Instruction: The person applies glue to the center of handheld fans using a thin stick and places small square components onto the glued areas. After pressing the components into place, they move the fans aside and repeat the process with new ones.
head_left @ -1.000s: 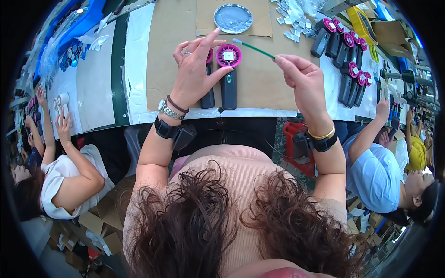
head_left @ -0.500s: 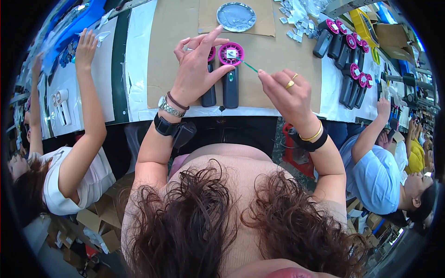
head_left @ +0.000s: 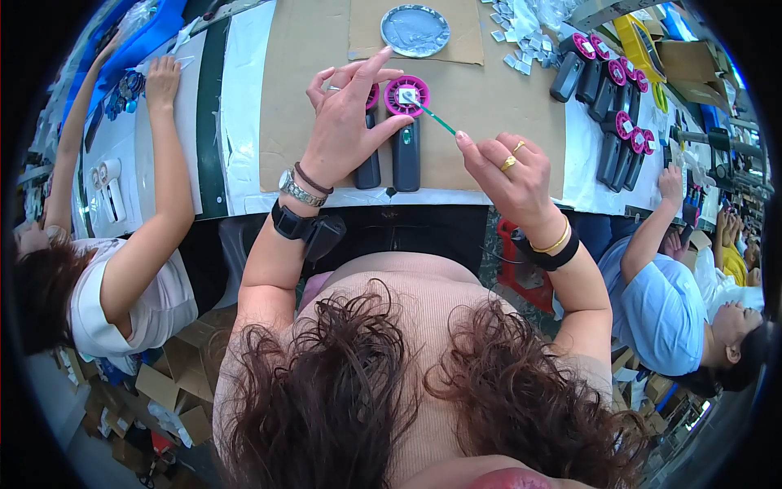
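A dark grey handheld fan (head_left: pixel 406 155) with a pink round head lies in front of me. On that head sits a small white square plate (head_left: pixel 409 97) bearing a grey smear. My right hand (head_left: pixel 515 167) pinches a thin green stick (head_left: pixel 438 121), its tip touching the plate. My left hand (head_left: pixel 352 122) is spread open, its thumb by the neck of this fan and its fingers reaching over a second fan (head_left: pixel 368 167), whose pink head they partly hide. A round dish (head_left: pixel 415 31) of grey paste stands beyond both fans.
Several similar fans (head_left: pixel 611 90) lie at the right, beside a pile of small square pieces (head_left: pixel 525 49) and a yellow object (head_left: pixel 639 49). Brown cardboard (head_left: pixel 301 81) covers the tabletop. People work on both sides; one at the left (head_left: pixel 147 236) reaches over a neighbouring table.
My right hand and the stick have shifted slightly right and toward me; the tip stays on the plate. My left hand holds its place. The left co-worker's arms have moved.
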`<state>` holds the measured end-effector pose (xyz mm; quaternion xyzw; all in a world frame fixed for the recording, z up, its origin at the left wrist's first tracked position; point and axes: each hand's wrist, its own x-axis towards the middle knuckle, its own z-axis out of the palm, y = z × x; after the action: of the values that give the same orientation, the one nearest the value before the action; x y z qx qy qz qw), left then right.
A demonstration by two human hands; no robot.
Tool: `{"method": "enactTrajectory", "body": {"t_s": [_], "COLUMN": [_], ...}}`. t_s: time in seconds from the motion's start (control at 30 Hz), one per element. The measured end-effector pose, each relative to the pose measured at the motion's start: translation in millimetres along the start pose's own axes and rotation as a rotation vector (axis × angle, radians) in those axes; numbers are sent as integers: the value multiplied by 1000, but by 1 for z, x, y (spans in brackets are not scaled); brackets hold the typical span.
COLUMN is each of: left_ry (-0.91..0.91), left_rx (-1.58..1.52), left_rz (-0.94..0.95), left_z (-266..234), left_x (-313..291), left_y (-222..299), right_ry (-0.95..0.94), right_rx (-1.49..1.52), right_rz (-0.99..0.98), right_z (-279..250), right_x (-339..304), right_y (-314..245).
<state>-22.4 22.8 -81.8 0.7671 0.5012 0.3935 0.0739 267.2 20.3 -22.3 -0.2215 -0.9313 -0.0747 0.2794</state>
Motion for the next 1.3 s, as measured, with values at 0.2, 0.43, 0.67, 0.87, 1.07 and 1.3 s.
{"method": "enactTrajectory", "body": {"t_s": [0.2,0.43,0.67,0.87,1.07,1.3], "left_ry": [-5,-8,-18,-19,15,64], "left_rx": [-2,3,-3,1,28,44], "left_rz": [-6,1,-9,-9,-28,-131], "left_z": [0,0,1,1,-9,-29], "left_x": [-1,0,0,1,3,1], "left_y": [1,1,1,1,3,-9], "right_ry": [129,235,186,252,255,95], "right_rx": [151,329,559,883,850,597], "right_rz": [174,392,721,937,1174,1121], "right_z": [1,8,7,7,8,45], "right_x": [9,8,3,6,28,42], "right_y": [-4,-9,-10,-5,35,90]}}
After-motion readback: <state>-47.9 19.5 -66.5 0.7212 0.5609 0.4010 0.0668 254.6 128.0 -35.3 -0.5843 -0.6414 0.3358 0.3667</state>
